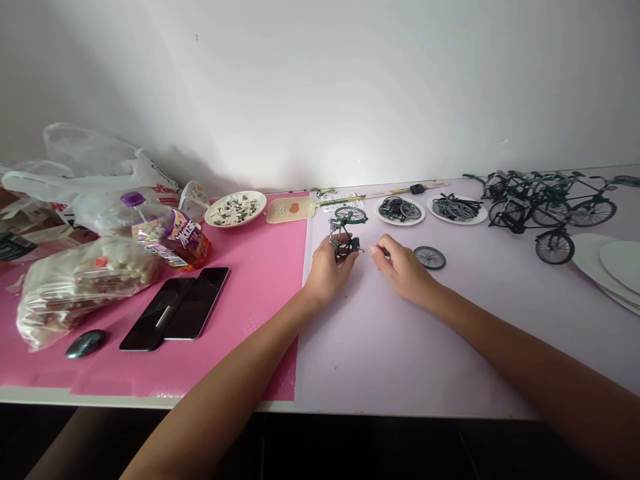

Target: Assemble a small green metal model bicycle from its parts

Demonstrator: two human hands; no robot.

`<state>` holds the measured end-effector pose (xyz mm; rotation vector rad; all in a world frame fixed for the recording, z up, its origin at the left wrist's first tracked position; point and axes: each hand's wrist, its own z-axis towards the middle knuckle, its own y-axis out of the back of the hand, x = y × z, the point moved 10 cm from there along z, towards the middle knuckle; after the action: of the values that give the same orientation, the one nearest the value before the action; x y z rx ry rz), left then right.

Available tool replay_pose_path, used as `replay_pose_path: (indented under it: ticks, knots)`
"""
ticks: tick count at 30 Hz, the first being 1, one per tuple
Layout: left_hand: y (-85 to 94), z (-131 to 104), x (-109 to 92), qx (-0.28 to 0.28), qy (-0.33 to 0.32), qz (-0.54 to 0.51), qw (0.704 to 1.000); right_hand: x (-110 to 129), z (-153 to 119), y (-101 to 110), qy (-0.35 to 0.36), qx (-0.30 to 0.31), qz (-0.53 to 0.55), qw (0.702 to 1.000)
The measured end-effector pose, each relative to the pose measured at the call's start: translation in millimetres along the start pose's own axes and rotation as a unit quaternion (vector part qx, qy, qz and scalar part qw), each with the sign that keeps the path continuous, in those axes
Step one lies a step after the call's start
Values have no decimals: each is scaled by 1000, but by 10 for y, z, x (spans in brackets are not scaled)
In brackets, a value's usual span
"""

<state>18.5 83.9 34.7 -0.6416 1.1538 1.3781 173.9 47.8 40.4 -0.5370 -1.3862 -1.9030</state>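
My left hand (326,268) is closed around a small dark green model bicycle (341,233), held with one spoked wheel uppermost. Part of the frame is hidden by the fingers. In my right hand (400,267) is a small screwdriver (367,251) with a thin metal shaft, pinched between the fingers and pointing left at the lower part of the bicycle. I cannot tell whether its tip touches the bicycle. A loose spoked wheel (429,258) lies on the pale sheet just right of my right hand.
Two white plates of dark bicycle parts (379,217) stand behind my hands. Several assembled model bicycles (565,200) and white plates (620,263) are at right. At left are a bowl of small pale pieces (210,212), a drink bottle (173,233), phones (197,303) and bags (75,287).
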Motion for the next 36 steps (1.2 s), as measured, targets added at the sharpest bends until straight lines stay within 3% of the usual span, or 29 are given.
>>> replay_pose_path:
  ticks: [9, 24, 36]
  knots:
    - [33, 44, 26, 0, 6, -17, 1000, -95, -27, -83, -8, 28, 74, 997]
    - [23, -14, -129, -7, -30, -2, 1000, 58, -28, 23, 34, -18, 36, 999]
    - [36, -4, -89, -12, -18, -15, 1000, 8, -27, -9, 25, -8, 48, 999]
